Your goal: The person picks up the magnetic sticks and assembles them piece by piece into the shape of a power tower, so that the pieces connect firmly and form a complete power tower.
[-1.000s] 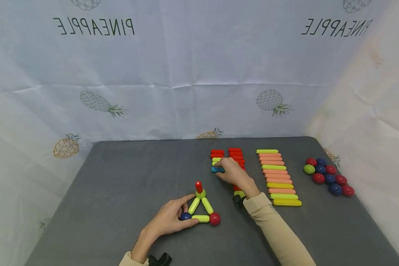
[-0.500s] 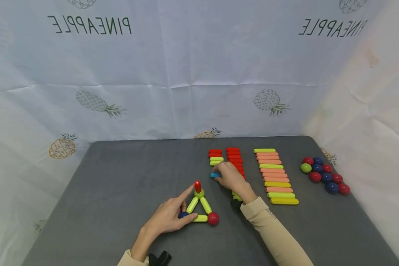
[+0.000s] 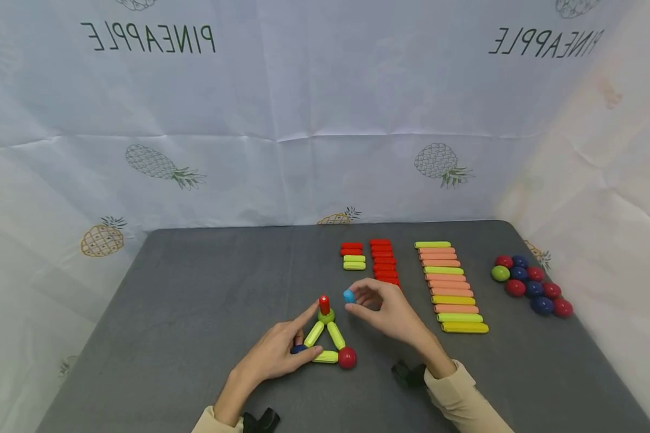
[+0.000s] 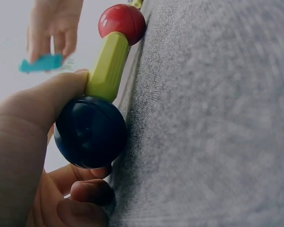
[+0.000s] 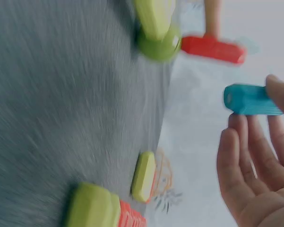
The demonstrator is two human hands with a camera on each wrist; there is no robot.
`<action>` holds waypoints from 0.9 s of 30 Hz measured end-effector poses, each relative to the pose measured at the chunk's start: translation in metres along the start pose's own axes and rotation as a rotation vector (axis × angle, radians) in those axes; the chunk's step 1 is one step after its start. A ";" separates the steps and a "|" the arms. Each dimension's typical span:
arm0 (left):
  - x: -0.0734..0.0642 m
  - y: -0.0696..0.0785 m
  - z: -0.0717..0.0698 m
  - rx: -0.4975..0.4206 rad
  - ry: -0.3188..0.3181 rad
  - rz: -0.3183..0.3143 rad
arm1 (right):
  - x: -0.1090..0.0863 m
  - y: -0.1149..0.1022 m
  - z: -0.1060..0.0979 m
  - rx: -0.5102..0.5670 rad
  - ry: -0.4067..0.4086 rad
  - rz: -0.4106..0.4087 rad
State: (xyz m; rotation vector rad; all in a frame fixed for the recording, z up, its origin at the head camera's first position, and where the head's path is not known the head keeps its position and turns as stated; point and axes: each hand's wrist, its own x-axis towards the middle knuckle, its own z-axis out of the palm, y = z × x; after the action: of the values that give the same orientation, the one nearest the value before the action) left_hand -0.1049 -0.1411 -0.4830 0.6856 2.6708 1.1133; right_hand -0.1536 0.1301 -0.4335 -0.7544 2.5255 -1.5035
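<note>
Blue rod [image 3: 349, 296] is in the right hand [image 3: 387, 310], raised off the table and near the triangular frame [image 3: 314, 334], just to the right of its far corner. The thumb and fingertips of that hand pinch the rod by one end; the right wrist view shows the other end free and turned toward the frame.

Three yellow-green rods make the sides of the frame, which lies on the table, with a green ball [image 3: 326, 317], a red ball [image 3: 347, 358] and a dark blue ball [image 4: 90, 132] at the corners. A red rod [image 3: 324, 305] stands up from the green one. The left hand [image 3: 273, 352] grips the dark blue corner, thumb against the adjoining side and forefinger reaching out to the red rod.

The step in hand looks like adding uprights: one is up, and the blue rod seems meant as another. The next move probably calls for lowering its free end onto a bare corner, perhaps the red ball, while the left hand steadies the frame; which corner, I cannot tell.

Farther out, spare short rods [image 3: 383, 260], longer rods [image 3: 445, 276] and a cluster of balls [image 3: 534, 289] lie on the dark table [image 3: 222, 288].
</note>
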 end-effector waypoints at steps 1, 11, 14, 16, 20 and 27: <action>0.000 0.000 0.000 -0.005 -0.002 0.001 | -0.006 -0.001 0.000 0.031 -0.014 -0.005; 0.000 0.002 0.001 -0.002 -0.001 -0.024 | -0.042 -0.002 0.012 0.152 -0.177 -0.034; 0.000 0.002 0.002 -0.004 0.006 -0.029 | -0.046 0.003 0.017 0.142 -0.206 -0.016; -0.001 0.002 0.002 -0.006 0.012 -0.027 | -0.048 0.005 0.021 0.132 -0.219 -0.003; -0.001 0.001 0.002 -0.010 0.021 -0.022 | -0.050 0.007 0.025 0.069 -0.232 0.015; -0.001 0.002 0.000 -0.015 0.004 -0.038 | -0.043 0.006 0.028 -0.039 -0.227 0.042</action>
State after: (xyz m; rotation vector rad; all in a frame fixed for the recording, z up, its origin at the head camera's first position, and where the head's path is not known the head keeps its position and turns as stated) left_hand -0.1032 -0.1405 -0.4821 0.6278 2.6644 1.1250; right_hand -0.1093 0.1305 -0.4591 -0.8211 2.3930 -1.2792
